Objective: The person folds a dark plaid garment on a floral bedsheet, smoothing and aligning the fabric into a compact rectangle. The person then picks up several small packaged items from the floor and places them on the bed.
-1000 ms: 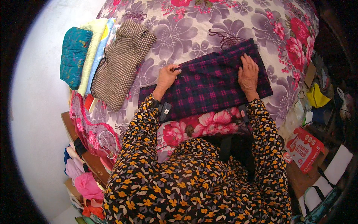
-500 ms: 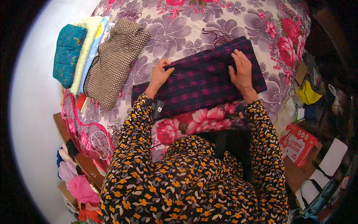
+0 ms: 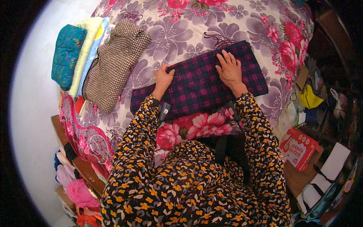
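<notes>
A dark navy and purple plaid cloth [image 3: 200, 83], folded into a long flat bundle, lies slanted across the flowered bedspread [image 3: 170, 34]. My left hand [image 3: 164, 80] is closed at its far edge, left of the middle, with thumb and curled fingers pinching the fabric. Flat on the right half of the bundle rests my right hand [image 3: 229, 71], fingers stretched and a little apart, holding nothing. The underside of the cloth is hidden, so I cannot tell whether it is a garment.
To the left lie a brown checked garment [image 3: 115, 64] and a folded teal quilted piece [image 3: 69, 55] beside yellow and blue folded cloths. Pink clothing [image 3: 81, 193] is heaped at lower left. A red and white box [image 3: 300, 148] and a yellow cloth [image 3: 311, 97] sit off the bed's right side.
My right hand has slid leftward over the plaid cloth, and its fingers now lie flatter and more spread. My left hand stays at the far edge.
</notes>
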Demonstrator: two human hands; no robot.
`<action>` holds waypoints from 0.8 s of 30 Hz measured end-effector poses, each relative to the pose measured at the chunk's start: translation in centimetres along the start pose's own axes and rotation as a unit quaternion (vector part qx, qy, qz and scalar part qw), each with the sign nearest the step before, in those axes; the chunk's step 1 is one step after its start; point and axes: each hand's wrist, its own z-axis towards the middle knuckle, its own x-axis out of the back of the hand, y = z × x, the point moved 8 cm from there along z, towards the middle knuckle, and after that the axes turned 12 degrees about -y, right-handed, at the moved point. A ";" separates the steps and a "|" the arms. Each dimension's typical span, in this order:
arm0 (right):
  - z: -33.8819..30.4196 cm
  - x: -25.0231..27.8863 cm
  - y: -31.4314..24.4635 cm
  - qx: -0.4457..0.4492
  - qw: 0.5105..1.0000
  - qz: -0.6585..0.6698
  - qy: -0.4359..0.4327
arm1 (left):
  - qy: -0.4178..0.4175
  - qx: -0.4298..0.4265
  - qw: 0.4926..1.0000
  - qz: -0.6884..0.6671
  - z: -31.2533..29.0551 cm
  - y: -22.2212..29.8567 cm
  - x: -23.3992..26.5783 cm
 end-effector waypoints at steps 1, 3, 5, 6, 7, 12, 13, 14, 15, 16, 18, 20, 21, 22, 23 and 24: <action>0.0 -0.1 0.0 -0.002 1.000 -0.005 0.006 | 0.015 -0.018 1.000 -0.004 -0.1 0.2 0.0; 0.1 -0.5 0.0 -0.005 1.000 -0.013 0.002 | 0.085 -0.082 0.982 0.144 -0.4 1.8 0.4; 0.1 -0.6 0.2 -0.006 1.000 -0.012 -0.006 | 0.102 -0.115 0.964 0.217 -0.2 2.6 0.3; 0.1 -0.7 0.3 -0.005 1.000 -0.006 -0.016 | 0.086 -0.114 0.965 0.220 0.1 2.5 0.2; 0.1 -0.9 0.6 -0.005 0.999 0.000 -0.033 | 0.056 -0.093 0.968 0.225 0.6 2.1 0.1; -0.7 -1.1 1.7 0.023 0.997 0.056 -0.055 | -0.131 -0.023 0.990 0.035 2.5 -0.2 0.0; -0.9 -1.3 1.9 0.020 0.997 0.048 -0.062 | -0.145 -0.022 0.989 0.002 2.6 -0.4 0.3; -1.1 -1.2 1.8 0.030 0.997 0.048 -0.048 | -0.218 0.038 0.957 -0.189 2.6 -1.4 -0.7; -1.2 -1.2 1.8 0.032 0.998 0.042 -0.042 | -0.219 0.053 0.955 -0.191 2.5 -1.7 -0.4; -1.2 -1.5 1.9 0.028 0.997 0.036 -0.056 | -0.211 0.077 0.955 -0.193 2.6 -2.1 -0.1; -1.0 -1.5 1.9 0.041 0.997 0.046 -0.047 | -0.210 0.083 0.955 -0.194 2.4 -1.8 0.2; -0.8 -1.7 2.1 0.043 0.996 0.059 -0.058 | -0.101 0.044 0.994 -0.021 2.0 -0.2 2.2; -0.7 -1.8 2.3 0.043 0.996 0.056 -0.062 | -0.049 0.028 0.997 0.061 1.3 1.1 2.6; -0.8 -1.8 2.3 0.046 0.996 0.055 -0.060 | 0.026 -0.064 0.993 0.093 0.1 3.8 2.9; -0.8 -1.9 2.4 0.043 0.996 0.049 -0.059 | 0.102 -0.153 0.975 0.123 -1.5 6.5 2.8; -0.8 -1.9 2.3 0.047 0.996 0.050 -0.054 | 0.172 -0.227 0.947 0.150 -3.4 9.0 2.3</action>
